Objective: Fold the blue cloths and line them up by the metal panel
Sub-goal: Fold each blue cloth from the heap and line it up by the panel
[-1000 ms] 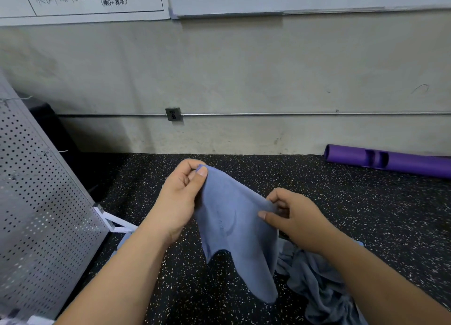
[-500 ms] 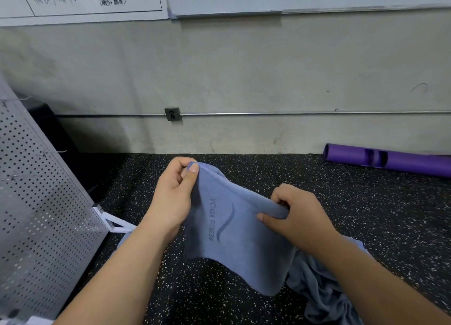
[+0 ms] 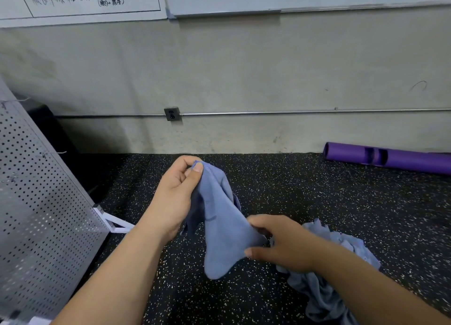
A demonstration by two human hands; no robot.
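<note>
Cloth [image 3: 219, 227], blue, soft and matte, is hanging in the air over the middle of the floor [image 3: 317, 197], draping into a limp, tapering fold with a stitched hem at its top. Up there the left hand [image 3: 175, 193] is pinching the hemmed corner between thumb and curled fingers. Lower down, the right hand [image 3: 280, 244] is gripping the side edge, fingers bunching the fabric. Both hands are working apart, with the fabric sagging between them. More blue cloths are lying in a crumpled heap [image 3: 324, 288], wrinkled and unfolded, on the floor under the right forearm. Flooring is showing black and rubbery, flecked white. At the floor's left edge the metal panel [image 3: 36, 202], grey and punched with rows of round holes, is leaning on a white foot. A smooth purple tube [image 3: 390, 158] with a cut-out slot is lying along the far edge by the wall.
</note>
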